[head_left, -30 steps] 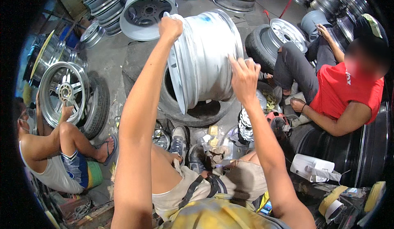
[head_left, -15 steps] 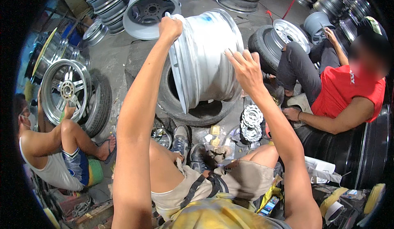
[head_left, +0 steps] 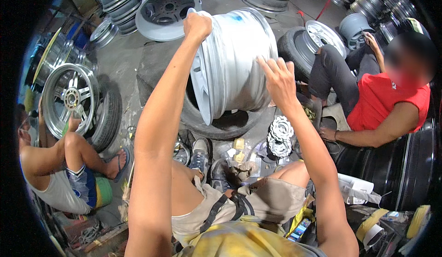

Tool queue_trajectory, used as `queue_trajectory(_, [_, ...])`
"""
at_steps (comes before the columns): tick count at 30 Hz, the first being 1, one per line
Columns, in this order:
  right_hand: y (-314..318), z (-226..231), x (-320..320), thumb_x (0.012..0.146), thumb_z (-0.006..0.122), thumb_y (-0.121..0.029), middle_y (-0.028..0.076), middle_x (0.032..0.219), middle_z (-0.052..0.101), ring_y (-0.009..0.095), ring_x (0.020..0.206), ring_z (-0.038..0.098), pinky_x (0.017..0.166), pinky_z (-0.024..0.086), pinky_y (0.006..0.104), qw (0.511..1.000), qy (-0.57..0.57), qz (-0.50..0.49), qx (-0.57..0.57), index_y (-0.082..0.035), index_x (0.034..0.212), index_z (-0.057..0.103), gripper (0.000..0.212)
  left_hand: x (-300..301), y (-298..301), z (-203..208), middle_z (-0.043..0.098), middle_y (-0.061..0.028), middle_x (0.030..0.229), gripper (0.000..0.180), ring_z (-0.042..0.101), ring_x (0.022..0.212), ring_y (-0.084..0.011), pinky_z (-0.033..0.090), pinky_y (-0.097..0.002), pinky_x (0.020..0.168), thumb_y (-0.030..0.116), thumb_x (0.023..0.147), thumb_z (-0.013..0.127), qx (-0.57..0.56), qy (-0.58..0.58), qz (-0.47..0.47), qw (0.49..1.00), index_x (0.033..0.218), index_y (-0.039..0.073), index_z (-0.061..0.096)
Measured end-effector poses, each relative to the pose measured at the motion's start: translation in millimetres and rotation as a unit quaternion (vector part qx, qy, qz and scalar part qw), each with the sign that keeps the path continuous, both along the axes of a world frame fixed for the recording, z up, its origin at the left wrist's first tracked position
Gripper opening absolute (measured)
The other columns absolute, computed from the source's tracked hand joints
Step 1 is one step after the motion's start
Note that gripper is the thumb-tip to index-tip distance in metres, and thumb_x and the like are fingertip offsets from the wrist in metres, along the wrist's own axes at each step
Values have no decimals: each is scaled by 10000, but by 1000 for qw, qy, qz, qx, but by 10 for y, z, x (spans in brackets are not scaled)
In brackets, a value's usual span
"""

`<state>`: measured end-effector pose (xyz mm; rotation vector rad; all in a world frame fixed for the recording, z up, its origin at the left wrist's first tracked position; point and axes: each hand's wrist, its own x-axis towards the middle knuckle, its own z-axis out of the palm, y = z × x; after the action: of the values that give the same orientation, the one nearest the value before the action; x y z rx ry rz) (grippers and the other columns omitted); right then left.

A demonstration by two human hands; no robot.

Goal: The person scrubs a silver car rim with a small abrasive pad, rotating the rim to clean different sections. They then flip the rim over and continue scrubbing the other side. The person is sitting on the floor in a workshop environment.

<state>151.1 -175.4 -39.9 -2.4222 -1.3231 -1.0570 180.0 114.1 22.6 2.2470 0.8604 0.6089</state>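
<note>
A silvery-grey wheel rim (head_left: 239, 59) stands tilted on its edge in front of me, with a blue mark near its top and its spoked face turned left. Its upper left edge is gripped by my left hand (head_left: 198, 27), fingers closed round the lip. My right hand (head_left: 280, 78) is against the right side of the barrel, fingers bent and the index reaching farther left. Whatever its fingertips may hold is hidden. Under the rim lies a black tire (head_left: 198, 121).
At left a person holds a polished spoked rim (head_left: 71, 96) beside a tire (head_left: 108, 119). Another person in a red top (head_left: 386, 103) sits at right, near a rim on a tire (head_left: 297, 50). Stacked rims (head_left: 117, 4) stand behind. White ring-shaped parts (head_left: 280, 137) lie near my feet.
My left hand and the rim's upper left edge have shifted slightly right and up in view. The right hand has moved a little right along the barrel.
</note>
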Motion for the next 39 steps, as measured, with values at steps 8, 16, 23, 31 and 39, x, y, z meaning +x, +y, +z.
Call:
queue_trajectory(8, [-105, -81, -31, 777, 587, -13, 34, 857, 525, 216, 849, 515, 749, 367, 368, 1000, 3, -1, 3, -100, 1300, 607, 531, -79, 30, 12, 650, -310, 1165, 422, 632, 1128, -415, 500, -442, 970, 243, 884, 546, -15, -4, -2, 1000, 1090, -110, 653])
queue_trajectory(16, [118, 74, 73, 784, 593, -27, 25, 875, 547, 205, 840, 516, 747, 372, 359, 1000, -13, 20, -13, -93, 1282, 614, 503, -75, 166, 4, 659, -311, 1134, 407, 633, 1115, -424, 499, -453, 965, 237, 879, 544, 20, -3, -13, 1000, 1063, -108, 657])
queue_trajectory(23, [133, 6, 109, 800, 592, -36, 31, 872, 557, 210, 840, 529, 750, 378, 363, 999, -11, -29, 22, -95, 1264, 613, 468, -34, -28, 38, 650, -326, 1140, 414, 627, 1129, -424, 500, -444, 968, 241, 869, 549, -11, -15, -1, 1000, 1054, -116, 648])
queue_trajectory(31, [206, -85, -21, 816, 592, -35, 53, 898, 605, 226, 853, 561, 751, 392, 386, 993, 38, -76, 86, -87, 1223, 630, 412, -28, 39, 2, 647, -327, 1149, 425, 638, 1108, -425, 502, -451, 961, 238, 887, 532, 32, -4, -9, 999, 1074, -123, 659])
queue_trajectory(39, [311, 10, 20, 812, 590, -38, 59, 952, 634, 226, 887, 579, 768, 402, 379, 995, 26, -59, 72, -88, 1209, 631, 403, -102, 81, -2, 658, -319, 1127, 415, 638, 1108, -420, 493, -450, 967, 239, 880, 537, 11, -13, -8, 1000, 1050, -116, 668])
